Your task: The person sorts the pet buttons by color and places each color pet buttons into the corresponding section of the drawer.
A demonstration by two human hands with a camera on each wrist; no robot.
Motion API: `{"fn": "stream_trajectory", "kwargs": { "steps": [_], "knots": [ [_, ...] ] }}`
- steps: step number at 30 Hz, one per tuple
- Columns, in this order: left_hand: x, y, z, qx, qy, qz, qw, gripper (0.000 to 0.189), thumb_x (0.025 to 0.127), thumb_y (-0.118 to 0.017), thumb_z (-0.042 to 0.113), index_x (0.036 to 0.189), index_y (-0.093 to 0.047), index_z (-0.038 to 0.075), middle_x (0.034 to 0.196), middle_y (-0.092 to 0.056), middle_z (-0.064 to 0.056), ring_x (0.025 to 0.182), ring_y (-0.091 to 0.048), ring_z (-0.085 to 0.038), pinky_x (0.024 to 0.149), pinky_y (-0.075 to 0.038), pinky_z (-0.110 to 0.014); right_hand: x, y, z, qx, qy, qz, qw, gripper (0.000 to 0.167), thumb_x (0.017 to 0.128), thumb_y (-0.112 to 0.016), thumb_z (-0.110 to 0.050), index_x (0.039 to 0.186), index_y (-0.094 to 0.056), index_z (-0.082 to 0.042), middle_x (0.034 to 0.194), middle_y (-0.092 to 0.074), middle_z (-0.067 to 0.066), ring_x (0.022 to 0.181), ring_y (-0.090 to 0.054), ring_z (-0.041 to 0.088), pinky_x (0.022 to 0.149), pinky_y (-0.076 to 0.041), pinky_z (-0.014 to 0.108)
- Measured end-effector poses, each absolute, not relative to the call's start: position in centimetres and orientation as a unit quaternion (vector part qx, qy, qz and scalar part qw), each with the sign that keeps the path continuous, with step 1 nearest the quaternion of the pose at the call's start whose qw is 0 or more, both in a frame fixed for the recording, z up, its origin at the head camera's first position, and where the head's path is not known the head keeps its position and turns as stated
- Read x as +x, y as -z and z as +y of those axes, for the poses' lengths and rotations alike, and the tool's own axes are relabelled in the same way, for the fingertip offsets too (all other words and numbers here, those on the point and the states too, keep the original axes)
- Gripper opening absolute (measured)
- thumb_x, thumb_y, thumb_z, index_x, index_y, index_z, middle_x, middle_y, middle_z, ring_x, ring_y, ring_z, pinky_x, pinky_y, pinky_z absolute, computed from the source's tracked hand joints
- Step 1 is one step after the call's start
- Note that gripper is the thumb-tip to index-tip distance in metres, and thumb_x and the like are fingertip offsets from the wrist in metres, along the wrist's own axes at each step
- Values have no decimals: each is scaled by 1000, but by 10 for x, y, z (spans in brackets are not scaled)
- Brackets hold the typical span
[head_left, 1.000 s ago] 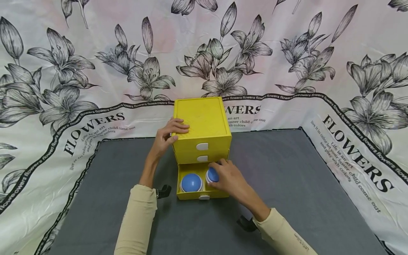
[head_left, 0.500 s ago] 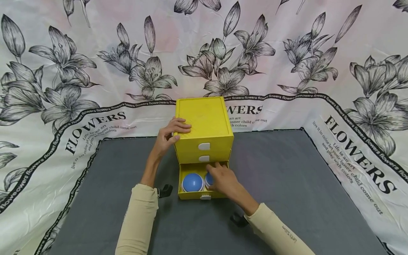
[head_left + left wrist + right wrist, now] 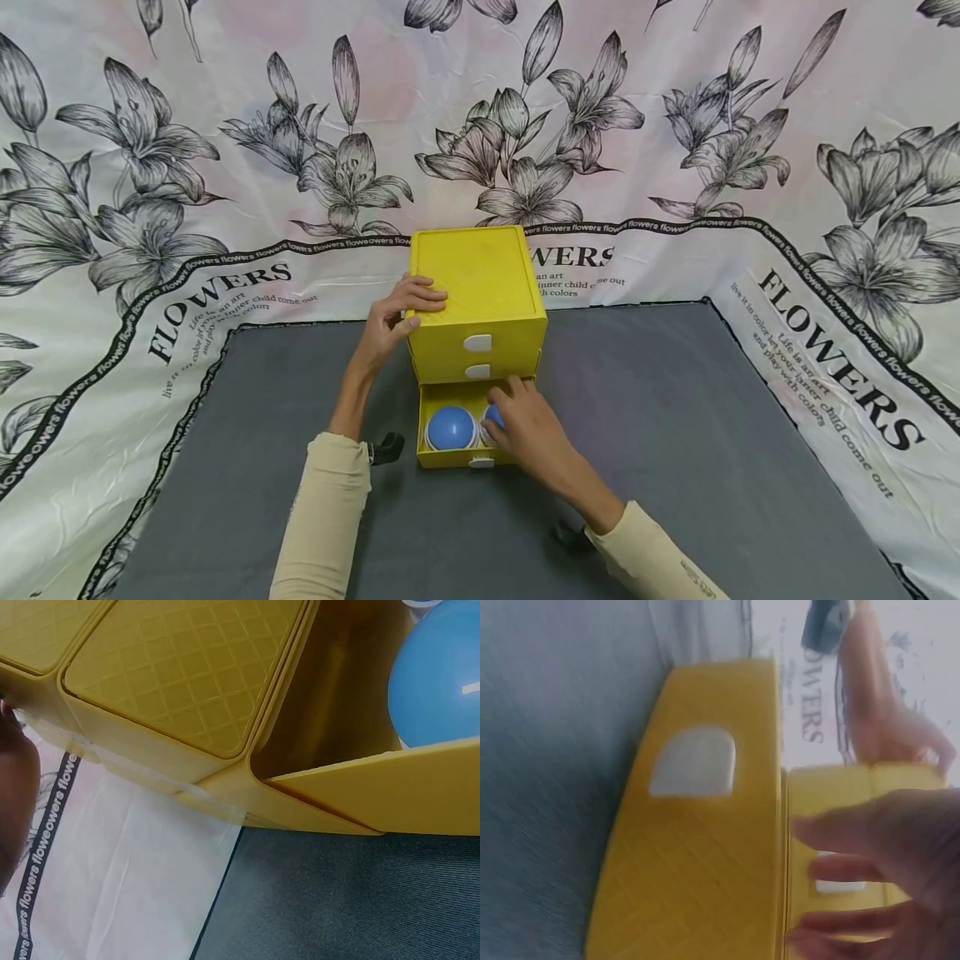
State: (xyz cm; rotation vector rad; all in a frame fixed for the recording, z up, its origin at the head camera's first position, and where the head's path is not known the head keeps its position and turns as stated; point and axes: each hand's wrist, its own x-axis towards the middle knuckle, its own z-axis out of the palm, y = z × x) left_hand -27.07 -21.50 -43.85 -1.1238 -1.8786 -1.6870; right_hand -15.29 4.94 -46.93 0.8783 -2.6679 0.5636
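A small yellow drawer unit (image 3: 480, 275) stands on the grey table, its bottom drawer (image 3: 442, 459) pulled out toward me. Inside that drawer sit two blue domed things with white rims, the left dome (image 3: 451, 428) in plain sight and the right dome (image 3: 492, 415) partly covered by my right hand (image 3: 531, 423). My right fingers hover at the drawer's rim, spread apart, and in the right wrist view nothing shows between them. My left hand (image 3: 397, 315) rests on the unit's top left edge, fingers over the top and thumb near the front corner.
Above the drawer are two shut drawer fronts with white handles (image 3: 477, 342). A white flower-print cloth (image 3: 660, 258) rises behind the grey table cloth (image 3: 675, 433) and along both sides. Black wrist straps (image 3: 386, 448) stick out at the cuffs.
My right hand has lowered the right dome into the drawer and shifted slightly over it, its fingers loosening. The left hand stays on the unit.
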Motion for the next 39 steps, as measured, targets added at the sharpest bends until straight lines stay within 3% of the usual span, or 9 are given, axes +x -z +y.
{"fn": "stream_trajectory", "kwargs": {
  "steps": [4,7,13,17,30,35,39],
  "knots": [
    [-271,437,-216,-399,600,-668,186,57,104,-62,43,111,-74,-13,126,-75,13,138,-52,-14,139,-6,-48,-133,472,48,335,-187,-885,264,16,83,-87,-12,87,-71,-12,85,-59,2,75,-54,17,61,-52,28],
    [-272,437,-217,-401,600,-667,188,57,104,-62,42,111,-74,-13,126,-75,13,138,-52,-14,139,-6,-48,-116,481,48,353,-162,-868,308,23,75,-91,-11,78,-68,-15,73,-58,-3,62,-57,12,50,-50,26],
    [-272,439,-219,-400,603,-663,194,51,104,-61,35,111,-74,-14,126,-75,12,138,-53,-16,138,-6,-51,-99,503,44,326,-129,-895,275,28,72,-94,-13,80,-67,-12,71,-64,-2,53,-63,15,44,-52,31],
    [-271,440,-217,-401,607,-660,189,48,104,-61,32,111,-74,-14,126,-75,10,138,-52,-18,138,-6,-52,-102,513,42,311,-125,-894,297,30,74,-91,-6,72,-61,-12,66,-62,-2,50,-61,14,40,-50,31],
    [-272,438,-214,-412,605,-655,188,54,105,-61,40,112,-74,-13,127,-75,10,138,-52,-16,138,-5,-53,-172,515,32,272,-156,-906,284,32,92,-73,-3,64,-60,-11,61,-61,4,50,-59,20,40,-48,37],
    [-272,441,-212,-410,605,-656,188,53,105,-62,38,111,-74,-12,126,-75,12,138,-52,-15,138,-6,-54,-190,516,29,255,-173,-907,287,35,91,-74,-4,62,-55,-11,60,-56,5,49,-57,23,41,-47,39],
    [-271,439,-212,-405,605,-658,192,49,105,-61,34,111,-74,-12,126,-76,10,138,-53,-16,138,-6,-53,-192,518,32,264,-191,-903,280,23,90,-77,-5,72,-64,-10,67,-63,5,55,-62,24,45,-52,41]
  ]
}}
